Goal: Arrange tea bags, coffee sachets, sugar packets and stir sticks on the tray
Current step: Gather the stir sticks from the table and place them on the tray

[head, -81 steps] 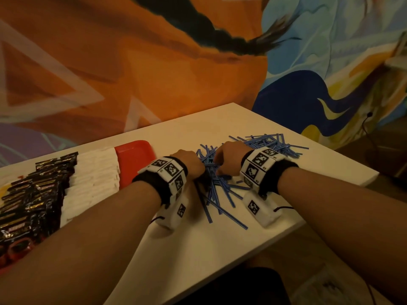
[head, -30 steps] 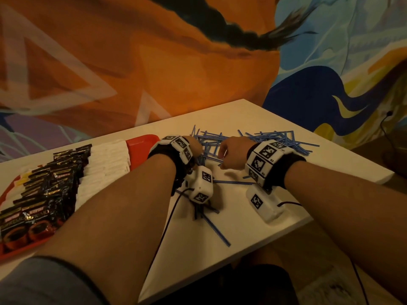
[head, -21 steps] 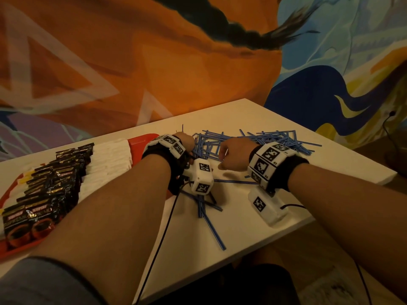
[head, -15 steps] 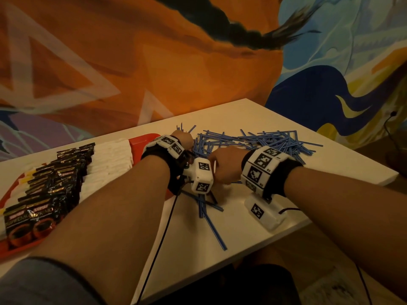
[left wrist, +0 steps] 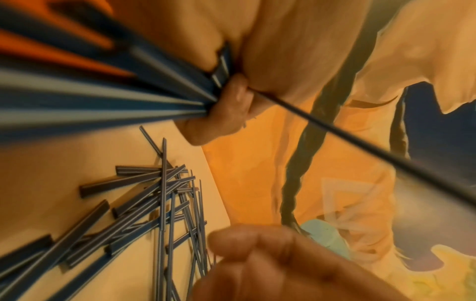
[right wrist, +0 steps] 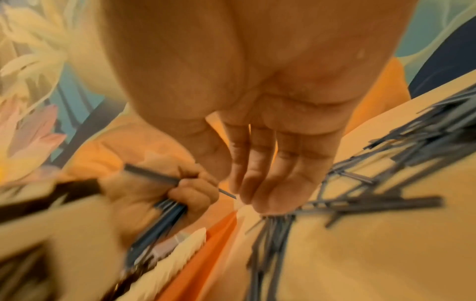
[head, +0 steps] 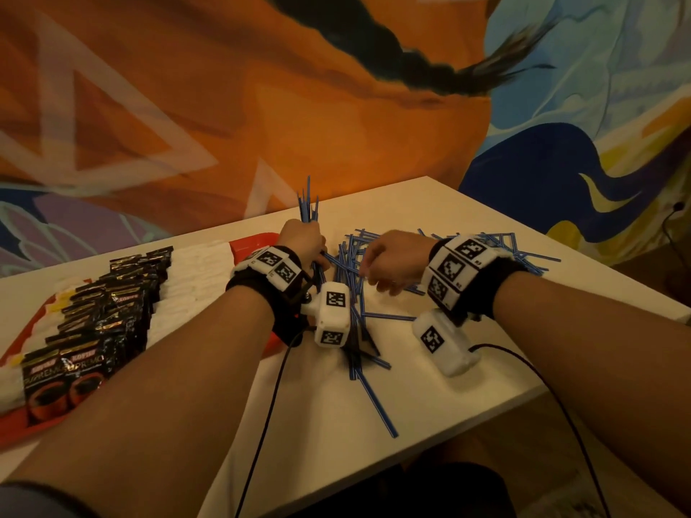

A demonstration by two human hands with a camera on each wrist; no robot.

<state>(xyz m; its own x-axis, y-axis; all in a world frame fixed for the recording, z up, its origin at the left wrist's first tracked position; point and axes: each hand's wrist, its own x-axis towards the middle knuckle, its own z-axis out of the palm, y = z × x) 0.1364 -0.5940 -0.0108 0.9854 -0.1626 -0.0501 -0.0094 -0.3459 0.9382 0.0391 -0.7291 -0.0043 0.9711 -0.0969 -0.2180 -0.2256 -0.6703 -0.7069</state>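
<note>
A loose pile of blue stir sticks (head: 377, 263) is scattered over the white table (head: 430, 401). My left hand (head: 303, 241) grips an upright bundle of stir sticks (head: 308, 205), whose tips rise above the fist; the wrist view shows the same bundle of stir sticks (left wrist: 128, 89) fanning out from my curled fingers (left wrist: 226, 110). My right hand (head: 392, 261) hovers over the pile with straight fingers (right wrist: 260, 173) pointing down and nothing held. The red tray (head: 254, 243) lies to the left, carrying rows of black coffee sachets (head: 93, 323) and white sugar packets (head: 187, 289).
A painted orange and blue wall (head: 336, 106) stands right behind the table. The table's near edge (head: 467, 428) runs close below my wrists. Black cables (head: 269, 413) hang from both wrist cameras across the tabletop. A single stick (head: 374, 401) lies toward the near edge.
My left hand has lifted its bundle of sticks upright and moved toward the tray. My right hand has let go of the sticks, opened, and shifted right over the pile.
</note>
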